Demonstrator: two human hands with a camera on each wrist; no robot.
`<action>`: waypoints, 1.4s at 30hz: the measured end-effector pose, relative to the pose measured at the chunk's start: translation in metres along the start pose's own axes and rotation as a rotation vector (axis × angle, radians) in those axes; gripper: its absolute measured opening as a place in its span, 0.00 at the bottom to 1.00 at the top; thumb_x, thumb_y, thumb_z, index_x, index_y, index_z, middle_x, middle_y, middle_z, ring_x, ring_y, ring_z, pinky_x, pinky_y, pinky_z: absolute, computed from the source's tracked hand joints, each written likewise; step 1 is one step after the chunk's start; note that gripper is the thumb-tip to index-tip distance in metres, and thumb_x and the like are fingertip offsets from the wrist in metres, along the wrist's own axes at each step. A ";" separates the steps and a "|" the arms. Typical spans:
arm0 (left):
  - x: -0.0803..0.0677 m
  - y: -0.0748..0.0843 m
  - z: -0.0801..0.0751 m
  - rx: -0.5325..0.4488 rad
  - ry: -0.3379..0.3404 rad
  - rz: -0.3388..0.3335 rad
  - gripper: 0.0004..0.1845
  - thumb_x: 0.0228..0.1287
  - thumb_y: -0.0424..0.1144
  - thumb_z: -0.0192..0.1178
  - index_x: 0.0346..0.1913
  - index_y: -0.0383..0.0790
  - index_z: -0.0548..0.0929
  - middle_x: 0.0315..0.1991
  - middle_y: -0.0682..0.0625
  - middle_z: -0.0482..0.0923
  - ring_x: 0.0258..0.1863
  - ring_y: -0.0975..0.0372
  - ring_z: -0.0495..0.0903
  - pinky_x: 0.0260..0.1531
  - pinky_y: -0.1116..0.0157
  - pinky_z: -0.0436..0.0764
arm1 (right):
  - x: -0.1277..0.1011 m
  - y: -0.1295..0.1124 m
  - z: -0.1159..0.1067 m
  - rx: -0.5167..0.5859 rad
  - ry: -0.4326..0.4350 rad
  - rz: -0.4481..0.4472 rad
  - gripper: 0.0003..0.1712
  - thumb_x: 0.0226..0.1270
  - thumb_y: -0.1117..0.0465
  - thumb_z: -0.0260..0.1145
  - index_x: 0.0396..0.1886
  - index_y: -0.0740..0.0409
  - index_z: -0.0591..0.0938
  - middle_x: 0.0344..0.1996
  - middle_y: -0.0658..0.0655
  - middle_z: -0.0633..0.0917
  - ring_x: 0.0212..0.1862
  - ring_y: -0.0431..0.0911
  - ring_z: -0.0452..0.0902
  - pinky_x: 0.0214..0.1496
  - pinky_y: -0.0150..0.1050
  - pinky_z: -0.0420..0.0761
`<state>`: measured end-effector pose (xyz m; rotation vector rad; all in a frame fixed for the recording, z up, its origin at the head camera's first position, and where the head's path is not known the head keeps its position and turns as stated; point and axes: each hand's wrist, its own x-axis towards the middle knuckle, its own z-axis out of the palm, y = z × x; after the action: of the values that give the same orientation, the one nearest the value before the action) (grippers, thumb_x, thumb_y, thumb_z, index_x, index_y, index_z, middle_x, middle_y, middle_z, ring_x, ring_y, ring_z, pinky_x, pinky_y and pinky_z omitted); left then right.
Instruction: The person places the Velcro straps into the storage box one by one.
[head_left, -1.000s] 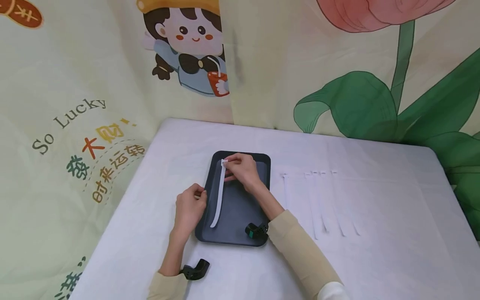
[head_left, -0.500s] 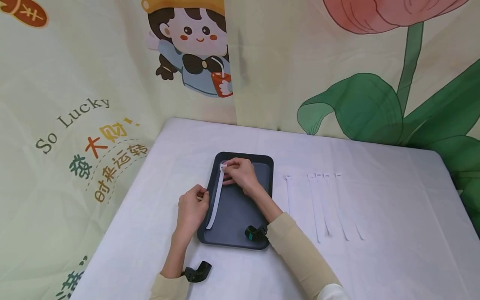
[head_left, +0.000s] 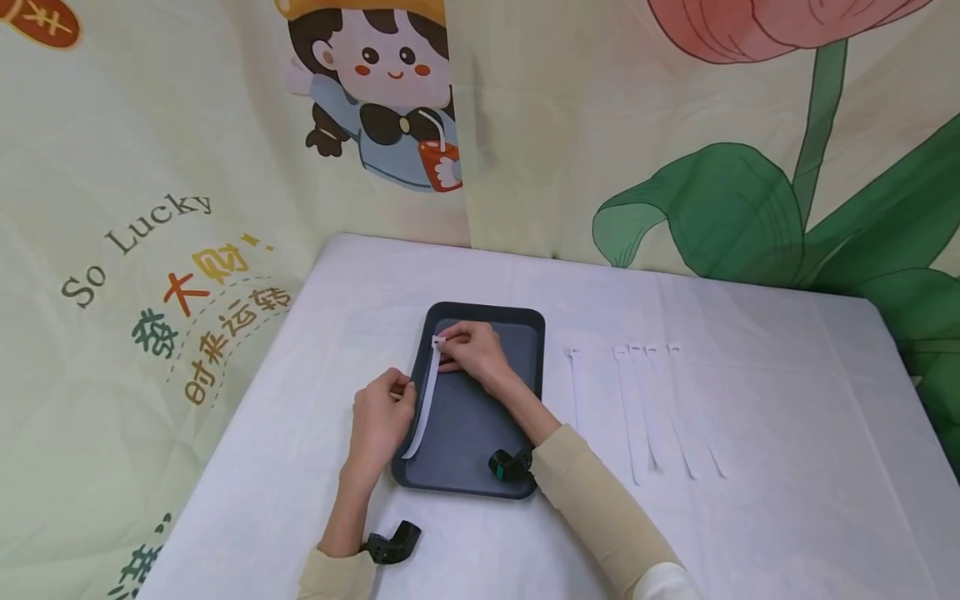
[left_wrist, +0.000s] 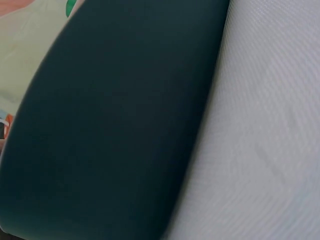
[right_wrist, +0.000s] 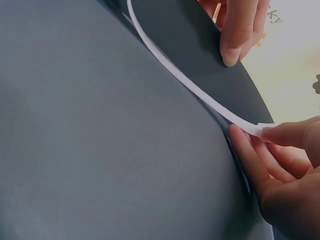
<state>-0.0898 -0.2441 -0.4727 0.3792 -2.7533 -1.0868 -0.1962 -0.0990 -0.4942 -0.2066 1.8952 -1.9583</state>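
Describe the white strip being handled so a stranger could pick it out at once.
Start at the dark tray on the white table. Along the tray's left side lies one white strip, its far end pinched by the right hand while the left hand rests at the tray's left rim. Unlike the other white strips, which lie on the cloth to the right, it alone is on the tray.

Your white strap [head_left: 423, 402] is long, thin and slightly curved, lying along the left side of the dark tray [head_left: 480, 467], its far end lifted off it.
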 end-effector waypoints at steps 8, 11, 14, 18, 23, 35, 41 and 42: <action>0.002 0.002 -0.001 0.000 -0.005 0.004 0.05 0.67 0.30 0.61 0.35 0.33 0.86 0.31 0.42 0.88 0.29 0.55 0.87 0.28 0.66 0.78 | 0.000 0.005 0.004 -0.162 -0.027 -0.108 0.09 0.71 0.69 0.67 0.47 0.68 0.86 0.40 0.67 0.89 0.38 0.54 0.90 0.37 0.40 0.88; 0.002 0.002 -0.001 -0.001 -0.008 0.008 0.05 0.68 0.30 0.60 0.35 0.33 0.86 0.30 0.42 0.88 0.29 0.55 0.87 0.28 0.66 0.78 | 0.000 0.005 0.004 -0.172 -0.025 -0.130 0.09 0.71 0.70 0.67 0.47 0.68 0.86 0.40 0.67 0.89 0.38 0.53 0.90 0.36 0.39 0.88; 0.002 0.003 0.000 -0.004 -0.007 0.011 0.06 0.68 0.30 0.60 0.36 0.32 0.86 0.31 0.41 0.88 0.29 0.55 0.87 0.28 0.65 0.78 | 0.001 0.006 0.003 -0.166 -0.024 -0.136 0.09 0.70 0.71 0.67 0.47 0.69 0.86 0.40 0.67 0.89 0.38 0.53 0.90 0.36 0.39 0.88; 0.000 0.004 0.001 0.000 -0.008 -0.005 0.05 0.68 0.30 0.60 0.37 0.32 0.86 0.32 0.41 0.88 0.30 0.54 0.87 0.29 0.65 0.78 | 0.000 0.006 0.001 -0.168 -0.018 -0.139 0.09 0.71 0.70 0.66 0.48 0.68 0.86 0.43 0.66 0.89 0.39 0.54 0.89 0.36 0.40 0.88; 0.000 0.004 0.001 0.003 -0.012 -0.013 0.05 0.68 0.30 0.60 0.37 0.32 0.86 0.32 0.40 0.88 0.31 0.53 0.87 0.28 0.65 0.78 | -0.001 0.006 -0.002 -0.173 0.012 -0.164 0.09 0.72 0.70 0.65 0.48 0.69 0.86 0.43 0.66 0.89 0.41 0.55 0.89 0.36 0.40 0.88; -0.002 0.002 0.003 0.028 -0.021 -0.013 0.06 0.69 0.30 0.60 0.38 0.31 0.85 0.32 0.39 0.87 0.30 0.53 0.86 0.28 0.64 0.78 | -0.006 0.002 -0.009 -0.114 0.051 -0.210 0.11 0.71 0.69 0.66 0.50 0.70 0.85 0.41 0.67 0.89 0.40 0.61 0.88 0.39 0.47 0.88; -0.001 0.002 0.004 0.033 -0.001 0.004 0.05 0.68 0.29 0.61 0.37 0.31 0.85 0.32 0.39 0.88 0.30 0.52 0.87 0.30 0.63 0.79 | -0.016 -0.006 -0.015 -0.104 0.022 -0.242 0.13 0.72 0.68 0.67 0.52 0.71 0.84 0.43 0.69 0.88 0.42 0.61 0.88 0.42 0.49 0.88; -0.001 0.002 0.004 0.035 0.001 0.007 0.05 0.68 0.29 0.60 0.37 0.30 0.85 0.31 0.39 0.88 0.30 0.52 0.87 0.29 0.64 0.79 | -0.018 -0.009 -0.017 -0.098 0.021 -0.247 0.13 0.72 0.68 0.67 0.52 0.71 0.84 0.43 0.69 0.88 0.42 0.60 0.88 0.42 0.48 0.88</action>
<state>-0.0904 -0.2399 -0.4737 0.3743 -2.7738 -1.0380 -0.1881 -0.0761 -0.4837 -0.4710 2.0658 -2.0291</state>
